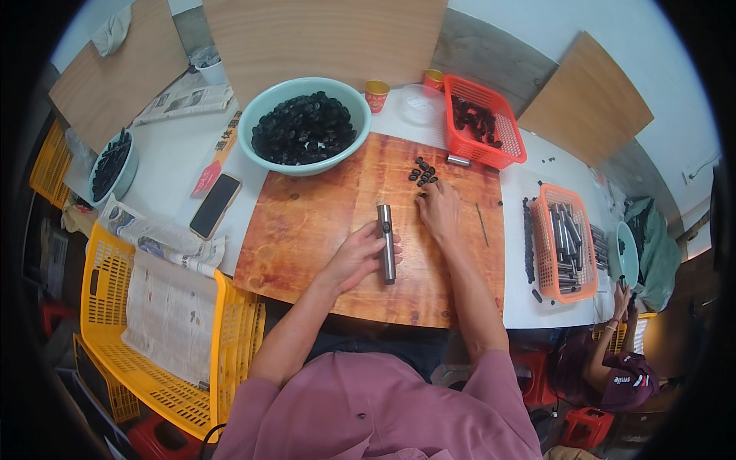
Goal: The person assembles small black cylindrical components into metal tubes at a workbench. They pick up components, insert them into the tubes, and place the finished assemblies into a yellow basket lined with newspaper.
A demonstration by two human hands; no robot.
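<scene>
My left hand (359, 257) is wrapped round a shiny metal tube (388, 257), held nearly upright in the picture over the wooden board (307, 230). A dark round spot or fitting shows on the tube's side near its upper end. My right hand (441, 211) reaches to the near edge of a small group of black rings (422, 170) on the board. Its fingers are bent and pinched at one small black ring (421, 196), partly covered by the fingertips. A thin metal rod (482, 224) lies right of that hand.
A pale green basin (253, 146) heaped with black parts stands at the back left, a red basket (502, 157) at the back right. An orange basket (546, 264) of metal tubes is farther right. A phone (215, 205) lies left; a co-worker's hands (622, 300) show far right.
</scene>
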